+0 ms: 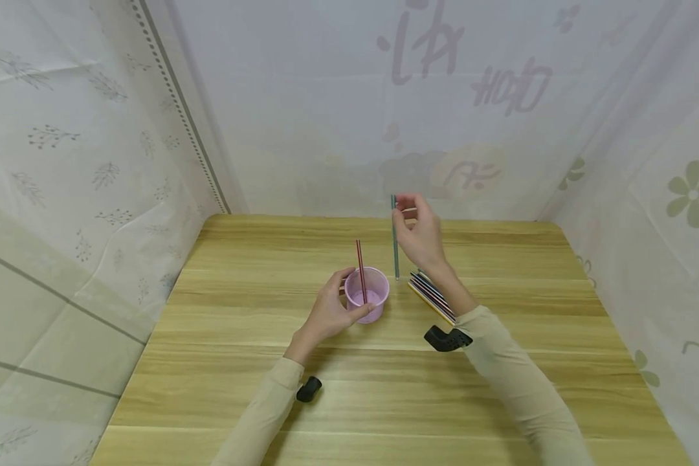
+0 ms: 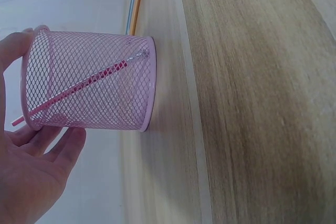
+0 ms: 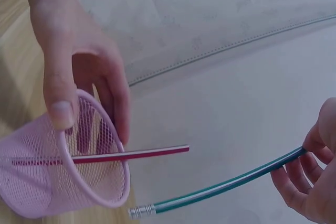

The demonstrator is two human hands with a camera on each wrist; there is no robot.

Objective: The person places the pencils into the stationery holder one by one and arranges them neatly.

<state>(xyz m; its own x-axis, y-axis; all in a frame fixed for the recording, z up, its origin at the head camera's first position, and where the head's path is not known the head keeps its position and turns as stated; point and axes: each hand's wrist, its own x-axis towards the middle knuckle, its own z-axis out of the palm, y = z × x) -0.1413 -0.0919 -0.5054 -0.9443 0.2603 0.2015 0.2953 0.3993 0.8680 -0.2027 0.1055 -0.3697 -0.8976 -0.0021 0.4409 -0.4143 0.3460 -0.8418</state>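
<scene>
A pink mesh pencil cup (image 1: pixel 378 290) stands upright on the table. My left hand (image 1: pixel 331 309) grips it by the rim, thumb on the near side and fingers on the far side. Inside leans a red-and-white striped pencil (image 1: pixel 360 262), its upper end above the rim; the left wrist view shows it (image 2: pixel 100 75) slanting behind the mesh. To the right of the cup, my right hand (image 1: pixel 422 236) pinches a teal striped pencil (image 1: pixel 395 249) near its upper end. In the right wrist view the metal eraser end (image 3: pixel 142 212) points downward, apart from the cup.
A bundle of several striped pencils (image 1: pixel 428 301) lies on the wooden table (image 1: pixel 256 362) to the right of the cup, under my right wrist and partly hidden by it. Patterned white curtains (image 1: pixel 303 129) enclose the table at the back and both sides.
</scene>
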